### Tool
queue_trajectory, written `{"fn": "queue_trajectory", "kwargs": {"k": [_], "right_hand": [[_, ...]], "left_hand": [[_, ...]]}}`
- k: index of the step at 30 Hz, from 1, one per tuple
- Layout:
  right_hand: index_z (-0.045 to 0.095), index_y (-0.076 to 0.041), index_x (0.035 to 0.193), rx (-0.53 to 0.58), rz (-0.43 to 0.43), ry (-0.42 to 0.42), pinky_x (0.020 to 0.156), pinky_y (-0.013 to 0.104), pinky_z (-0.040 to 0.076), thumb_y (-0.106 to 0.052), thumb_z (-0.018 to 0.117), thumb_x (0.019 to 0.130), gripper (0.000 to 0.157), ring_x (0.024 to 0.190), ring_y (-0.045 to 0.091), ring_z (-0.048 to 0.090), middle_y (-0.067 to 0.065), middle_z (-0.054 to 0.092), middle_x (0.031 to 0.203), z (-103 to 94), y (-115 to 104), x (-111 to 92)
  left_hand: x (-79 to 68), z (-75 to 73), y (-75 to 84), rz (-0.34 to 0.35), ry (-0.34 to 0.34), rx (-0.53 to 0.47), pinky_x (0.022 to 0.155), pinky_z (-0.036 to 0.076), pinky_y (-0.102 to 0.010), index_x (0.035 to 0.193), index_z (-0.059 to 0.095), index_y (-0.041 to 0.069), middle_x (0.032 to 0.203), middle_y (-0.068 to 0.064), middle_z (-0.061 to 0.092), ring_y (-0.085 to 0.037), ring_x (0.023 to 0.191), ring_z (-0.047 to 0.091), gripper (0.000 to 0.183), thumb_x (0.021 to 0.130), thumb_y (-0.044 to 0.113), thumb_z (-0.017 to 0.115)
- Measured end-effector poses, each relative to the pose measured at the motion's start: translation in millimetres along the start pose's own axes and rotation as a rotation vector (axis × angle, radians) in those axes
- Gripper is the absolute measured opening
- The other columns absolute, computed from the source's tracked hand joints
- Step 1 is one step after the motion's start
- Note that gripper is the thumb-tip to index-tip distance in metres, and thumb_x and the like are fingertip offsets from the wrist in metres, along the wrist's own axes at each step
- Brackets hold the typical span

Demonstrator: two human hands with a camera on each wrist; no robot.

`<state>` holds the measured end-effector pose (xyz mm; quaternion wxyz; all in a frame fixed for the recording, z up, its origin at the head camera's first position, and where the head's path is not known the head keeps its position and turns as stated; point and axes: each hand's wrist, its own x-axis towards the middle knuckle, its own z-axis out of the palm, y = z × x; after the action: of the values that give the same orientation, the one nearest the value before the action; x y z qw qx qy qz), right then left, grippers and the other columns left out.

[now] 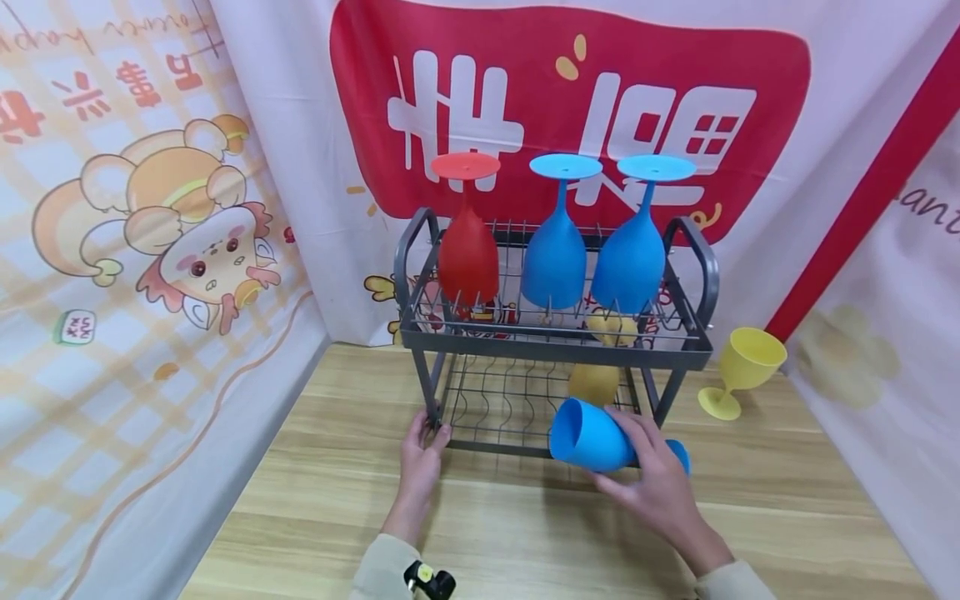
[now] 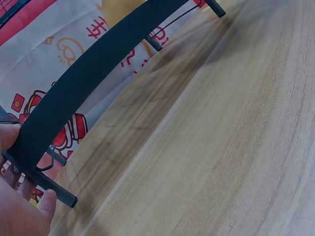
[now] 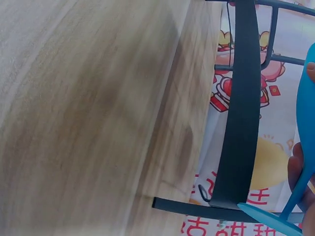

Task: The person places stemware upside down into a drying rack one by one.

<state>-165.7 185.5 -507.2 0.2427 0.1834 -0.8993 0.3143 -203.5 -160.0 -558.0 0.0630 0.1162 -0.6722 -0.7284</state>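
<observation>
A dark two-tier dish rack [image 1: 555, 346] stands on the table. My left hand [image 1: 422, 458] grips its lower left front corner; in the left wrist view the hand [image 2: 22, 206] has thumb and fingers around the dark frame [image 2: 69, 96]. My right hand [image 1: 652, 475] holds a blue goblet [image 1: 592, 437] tilted on its side before the lower shelf, mouth to the left. The goblet's stem is mostly hidden by the hand in the head view; its foot [image 3: 269, 220] shows in the right wrist view. Behind it, a yellow object [image 1: 592, 383] on the lower shelf is partly covered.
Upside down on the upper shelf stand a red goblet [image 1: 468, 254] and two blue ones, the middle one [image 1: 555, 258] and the right one [image 1: 632, 258]. A yellow goblet [image 1: 750, 358] stands upright right of the rack. Printed cloth [image 1: 300, 125] hangs behind and at the sides.
</observation>
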Motion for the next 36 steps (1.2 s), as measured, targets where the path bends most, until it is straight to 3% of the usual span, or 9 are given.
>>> {"fn": "queue_trajectory", "kwargs": {"k": [7, 17, 22, 27, 32, 34, 36], "right_hand": [[0.050, -0.023, 0.157, -0.035, -0.052, -0.018, 0.090, 0.067, 0.060, -0.027, 0.102, 0.066, 0.105, 0.115, 0.045, 0.068, 0.018, 0.060, 0.137, -2.5, -10, 6], [0.048, -0.025, 0.157, -0.048, -0.063, -0.067, 0.090, 0.062, 0.062, -0.031, 0.102, 0.068, 0.104, 0.114, 0.041, 0.069, 0.014, 0.061, 0.137, 10.0, -28, 18], [0.048, -0.027, 0.158, -0.048, -0.051, -0.108, 0.092, 0.060, 0.063, -0.035, 0.100, 0.071, 0.101, 0.115, 0.038, 0.068, 0.011, 0.060, 0.136, 16.0, -34, 24], [0.047, -0.028, 0.158, -0.043, -0.041, -0.119, 0.094, 0.059, 0.062, -0.034, 0.099, 0.072, 0.100, 0.117, 0.038, 0.067, 0.012, 0.059, 0.136, 19.0, -37, 27], [0.046, -0.029, 0.158, -0.055, -0.053, -0.118, 0.094, 0.059, 0.062, -0.034, 0.099, 0.073, 0.100, 0.117, 0.037, 0.067, 0.012, 0.059, 0.137, 20.1, -38, 31], [0.046, -0.029, 0.158, -0.058, -0.064, -0.114, 0.093, 0.059, 0.062, -0.034, 0.099, 0.073, 0.101, 0.116, 0.038, 0.068, 0.012, 0.059, 0.138, 20.6, -38, 31], [0.046, -0.029, 0.158, -0.059, -0.072, -0.112, 0.092, 0.059, 0.063, -0.035, 0.100, 0.072, 0.102, 0.116, 0.038, 0.068, 0.012, 0.059, 0.138, 21.2, -38, 31]], "left_hand": [[0.8, 3.7, 0.4, -0.010, 0.002, 0.004, 0.129, 0.021, -0.068, 0.157, 0.049, 0.015, 0.166, -0.015, 0.046, -0.040, 0.159, 0.035, 0.055, 0.104, 0.013, 0.064], [0.8, 3.0, 0.7, -0.019, -0.003, 0.036, 0.127, 0.021, -0.072, 0.157, 0.049, 0.021, 0.166, -0.014, 0.047, -0.041, 0.158, 0.036, 0.055, 0.104, 0.016, 0.065], [1.0, -1.7, -1.6, -0.019, 0.007, 0.065, 0.126, 0.027, -0.069, 0.160, 0.044, 0.017, 0.166, -0.017, 0.045, -0.042, 0.158, 0.035, 0.061, 0.104, 0.017, 0.066], [-7.6, 0.5, -3.3, 0.031, 0.103, 0.129, 0.123, 0.039, -0.062, 0.159, 0.042, 0.013, 0.159, -0.016, 0.051, -0.040, 0.150, 0.046, 0.065, 0.102, 0.023, 0.070], [-27.5, 11.9, 1.1, 0.088, 0.295, 0.230, 0.102, 0.050, -0.044, 0.146, 0.050, 0.011, 0.140, -0.010, 0.056, -0.030, 0.125, 0.057, 0.057, 0.100, 0.033, 0.074], [-33.7, 17.5, 4.1, 0.146, 0.321, 0.238, 0.094, 0.049, -0.035, 0.138, 0.055, 0.009, 0.131, -0.009, 0.060, -0.024, 0.114, 0.058, 0.049, 0.099, 0.032, 0.075], [-38.0, 23.6, 9.2, 0.231, 0.278, 0.206, 0.089, 0.050, -0.029, 0.131, 0.059, 0.008, 0.122, -0.009, 0.063, -0.021, 0.107, 0.059, 0.041, 0.099, 0.027, 0.075]]}}
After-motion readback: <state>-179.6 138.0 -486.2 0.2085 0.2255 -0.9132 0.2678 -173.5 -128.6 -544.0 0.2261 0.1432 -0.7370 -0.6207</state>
